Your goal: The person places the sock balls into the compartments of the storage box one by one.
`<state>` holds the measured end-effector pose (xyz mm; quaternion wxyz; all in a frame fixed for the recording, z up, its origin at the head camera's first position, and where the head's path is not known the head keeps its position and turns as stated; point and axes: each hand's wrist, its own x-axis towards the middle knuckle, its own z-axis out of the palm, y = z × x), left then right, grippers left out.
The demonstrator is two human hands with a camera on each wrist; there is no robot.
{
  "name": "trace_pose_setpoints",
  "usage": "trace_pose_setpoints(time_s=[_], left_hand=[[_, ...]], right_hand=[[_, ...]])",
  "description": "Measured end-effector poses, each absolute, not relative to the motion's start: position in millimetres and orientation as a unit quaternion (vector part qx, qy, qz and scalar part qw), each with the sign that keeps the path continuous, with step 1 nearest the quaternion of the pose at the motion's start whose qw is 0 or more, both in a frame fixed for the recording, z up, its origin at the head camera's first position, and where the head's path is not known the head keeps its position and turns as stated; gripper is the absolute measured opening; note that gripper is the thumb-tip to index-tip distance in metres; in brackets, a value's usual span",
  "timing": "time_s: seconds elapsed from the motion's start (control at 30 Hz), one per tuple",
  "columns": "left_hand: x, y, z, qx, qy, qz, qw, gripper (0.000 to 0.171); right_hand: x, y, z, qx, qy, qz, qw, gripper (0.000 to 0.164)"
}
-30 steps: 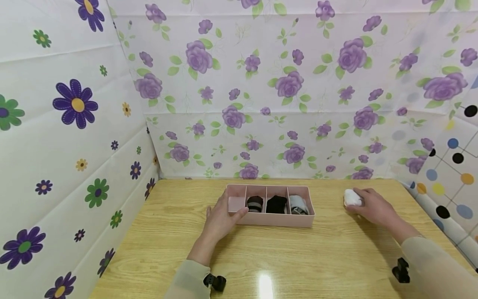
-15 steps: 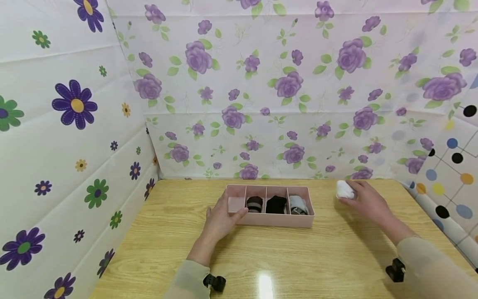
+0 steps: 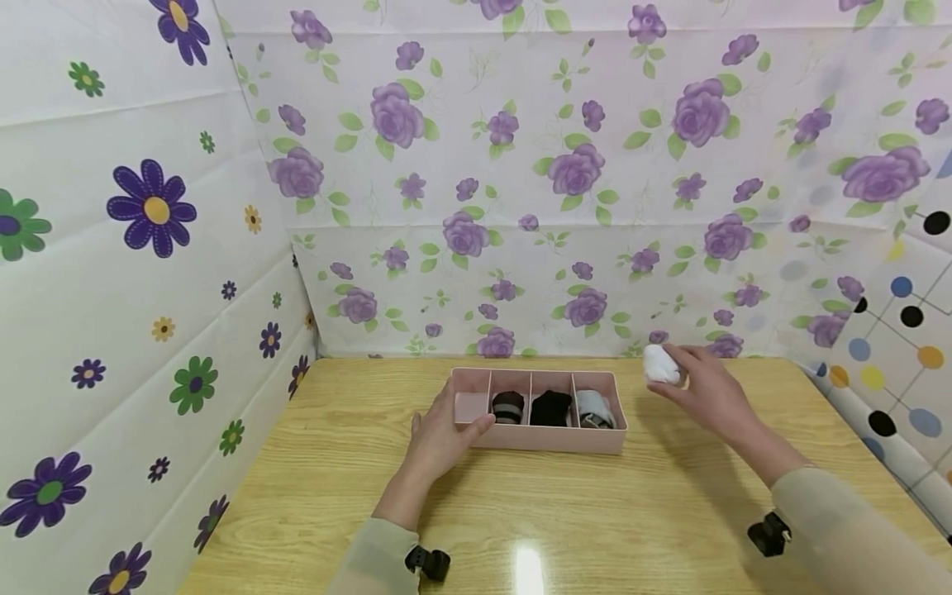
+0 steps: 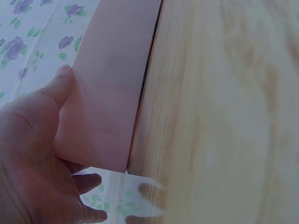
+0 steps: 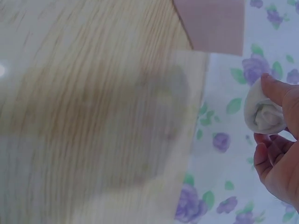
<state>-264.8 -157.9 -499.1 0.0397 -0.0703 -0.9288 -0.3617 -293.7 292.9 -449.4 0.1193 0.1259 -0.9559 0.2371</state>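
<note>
A pink storage box (image 3: pixel 546 439) with a row of compartments stands on the table. Its left compartment holds nothing; the others hold a brown-and-grey striped rolled sock (image 3: pixel 508 406), a black rolled sock (image 3: pixel 551 407) and a light grey rolled sock (image 3: pixel 595 408). My left hand (image 3: pixel 439 442) holds the box's left end, thumb over the front rim; in the left wrist view two fingers of that hand (image 4: pixel 32 144) hang loose past the end. Right of the box, above the table, my right hand (image 3: pixel 710 392) pinches a white rolled sock (image 3: pixel 661 365) between thumb and fingers. Its rolled end faces the right wrist view.
The wooden table (image 3: pixel 595 521) meets a flower-printed cloth (image 3: pixel 476 165) behind it. Another printed cloth (image 3: pixel 126 314) rises on the left, and a dotted one (image 3: pixel 911 364) on the right.
My right hand has lifted the white rolled sock off the table and carried it left toward the box. The left hand and the box have stayed put.
</note>
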Motion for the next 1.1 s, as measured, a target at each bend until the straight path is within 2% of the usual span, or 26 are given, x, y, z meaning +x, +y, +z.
trace_pose_setpoints(time_s=[0.53,1.1], left_hand=[[-264,-158,-499,-0.070,-0.930,-0.360,0.038,0.115],[-265,-158,-501,-0.074,-0.927,-0.364,0.042,0.113]], right_hand=[[-287,242,-426,0.175,-0.939,0.256,0.146,0.078],[-295,185,-423,0.197,-0.930,0.286,0.118,0.074]])
